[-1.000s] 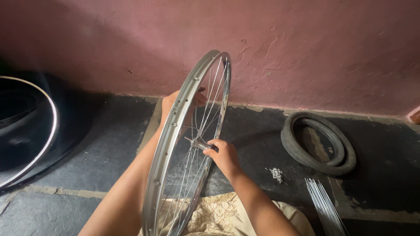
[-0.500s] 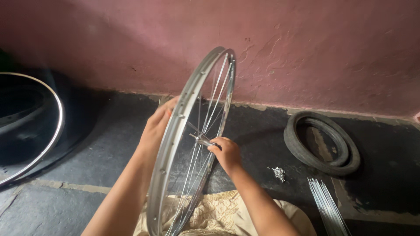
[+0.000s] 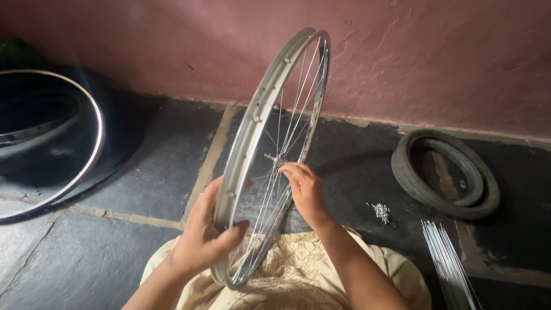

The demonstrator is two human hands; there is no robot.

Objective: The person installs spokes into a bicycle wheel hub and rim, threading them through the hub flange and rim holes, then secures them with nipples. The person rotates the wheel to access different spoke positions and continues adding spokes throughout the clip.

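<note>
- Leaning at the far left: a second rim point(image 3: 99, 138), dark inside, bright metal edge catching light, resting on the dark stone floor point(image 3: 132, 172) against the pink wall point(image 3: 430, 63).
- Gripping the near part of the wheel rim point(image 3: 261, 109): the left hand point(image 3: 201, 235), fingers curled and pressed together around the metal, thumb lying across the inner side.
- Standing upright and edge-on in the middle of the scene: the silver spoked wheel, its near end sitting over the lap, on cream patterned cloth point(image 3: 287, 275), its far end rising toward the wall.
- Crossing thinly inside the rim: spokes point(image 3: 298, 103), meeting at the hub point(image 3: 276, 159).
- Reaching in from the right of the wheel: the right hand point(image 3: 307, 192), fingertips bunched and pinching at the spokes just beside the hub; what lies between the fingertips cannot be told.
- Lying on the floor right of that hand: a small heap of metal bits point(image 3: 380, 211).
- Resting farther right, near the wall: a black rubber tyre point(image 3: 445, 172), flat on the floor.
- Fanning out at the near right edge: a bundle of loose spokes point(image 3: 447, 264).
</note>
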